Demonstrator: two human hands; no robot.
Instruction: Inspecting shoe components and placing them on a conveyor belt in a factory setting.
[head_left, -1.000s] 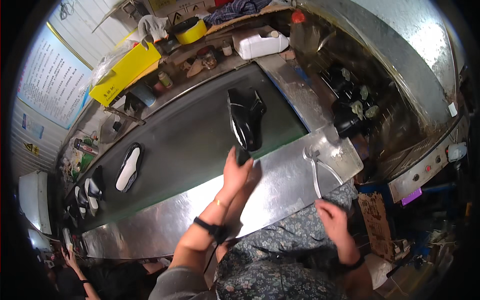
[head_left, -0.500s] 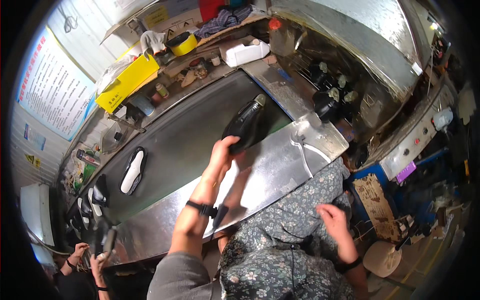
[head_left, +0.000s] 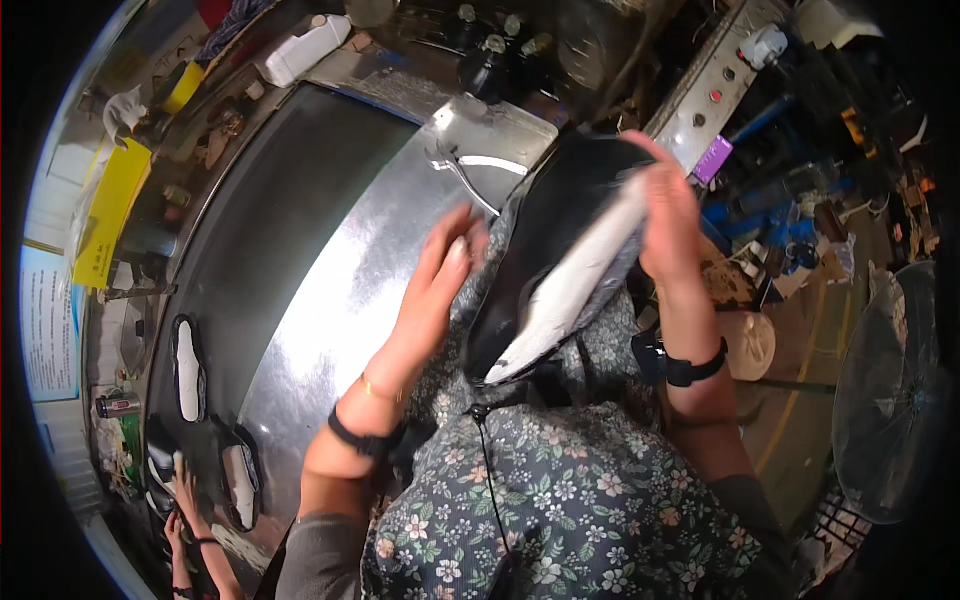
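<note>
My right hand (head_left: 668, 220) grips a black shoe upper (head_left: 560, 235) by its upper end, fingers wrapped over the edge. The shoe is tilted above my apron, its long white sole side (head_left: 580, 275) facing right. My left hand (head_left: 440, 270) is raised just left of the shoe, fingers loosely bent and apart, slightly blurred, with nothing visible in it. Beyond it, a pair of metal pincers (head_left: 470, 170) with pale handles lies on the shiny metal ledge (head_left: 330, 290).
A dark conveyor belt (head_left: 270, 200) runs along the left, carrying a white-soled shoe upper (head_left: 188, 370). Another upper (head_left: 238, 480) lies nearer, by a co-worker's hands (head_left: 185, 500). Several black lasted shoes (head_left: 485, 70) stand at the back. A control panel (head_left: 700, 95) is at the far right.
The view has swung right. The black shoe upper has left the belt and my left hand; my right hand now holds it above my apron. Another upper now lies near the co-worker.
</note>
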